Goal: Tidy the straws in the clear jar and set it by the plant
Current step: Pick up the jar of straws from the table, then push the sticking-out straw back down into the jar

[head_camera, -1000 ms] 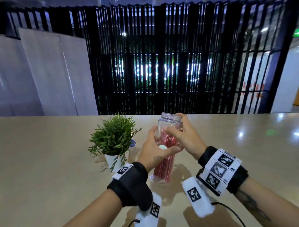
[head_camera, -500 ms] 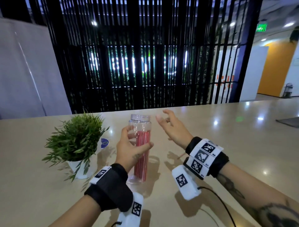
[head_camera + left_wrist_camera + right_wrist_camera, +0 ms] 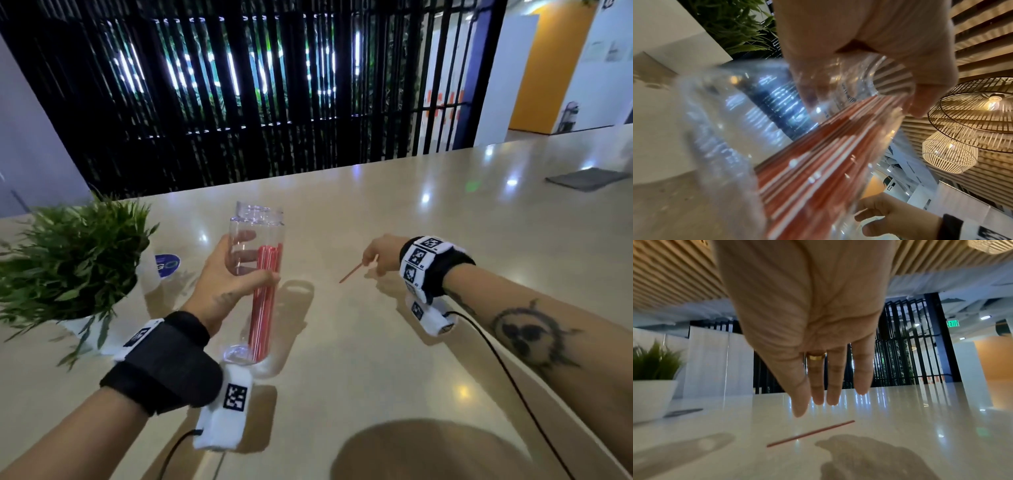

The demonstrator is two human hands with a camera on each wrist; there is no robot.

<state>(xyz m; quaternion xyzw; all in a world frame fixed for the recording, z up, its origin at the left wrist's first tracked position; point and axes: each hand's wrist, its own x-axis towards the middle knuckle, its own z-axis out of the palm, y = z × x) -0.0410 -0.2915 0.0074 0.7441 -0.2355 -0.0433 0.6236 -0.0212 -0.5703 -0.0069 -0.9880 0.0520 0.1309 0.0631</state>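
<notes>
A tall clear jar (image 3: pixel 255 240) with several red straws (image 3: pixel 265 301) inside stands slightly tilted at the table's middle. My left hand (image 3: pixel 222 274) grips its upper half, thumb in front and fingers behind; the left wrist view shows this hand (image 3: pixel 859 56) wrapped round the jar (image 3: pixel 735 129) and straws (image 3: pixel 818 162). One loose red straw (image 3: pixel 352 274) lies on the table to the jar's right. My right hand (image 3: pixel 380 253) hovers just over its far end. In the right wrist view the fingers (image 3: pixel 818 394) are straight and apart from the straw (image 3: pixel 809 434). The green plant (image 3: pixel 72 253) stands left of the jar.
The plant's white pot (image 3: pixel 102 335) sits near the table's left side, with a blue round sticker (image 3: pixel 168 265) beside it. A dark grey mat (image 3: pixel 585 179) lies at the far right. A black slatted screen (image 3: pixel 239 102) rises behind the beige table (image 3: pixel 376 359).
My right hand has left the jar's mouth and swung right and down over the loose straw. My left hand has kept its grip on the jar. The head view has turned right.
</notes>
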